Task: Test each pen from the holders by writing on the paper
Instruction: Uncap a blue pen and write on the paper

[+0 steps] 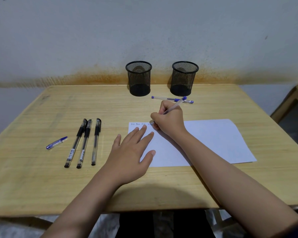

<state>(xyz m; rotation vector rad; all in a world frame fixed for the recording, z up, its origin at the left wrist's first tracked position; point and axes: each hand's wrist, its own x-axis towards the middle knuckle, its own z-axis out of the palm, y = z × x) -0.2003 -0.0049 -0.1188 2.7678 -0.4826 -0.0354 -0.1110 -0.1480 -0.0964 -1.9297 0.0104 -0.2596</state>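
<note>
My right hand (169, 120) grips a clear pen with a blue end (176, 104), its tip on the top left of the white paper (213, 141), where a few small words are written. My left hand (132, 152) lies flat with fingers spread on the paper's left edge. Two black mesh holders (139, 78) (184, 78) stand empty at the back of the wooden table (41, 177). A second blue pen (170, 99) lies in front of the holders. Three black pens (83, 143) lie side by side at the left. A blue cap (56, 143) lies further left.
The table stands against a grey wall with a rusty stain along its base. Another piece of wooden furniture (292, 98) shows at the right edge. My arms reach over the table's near edge.
</note>
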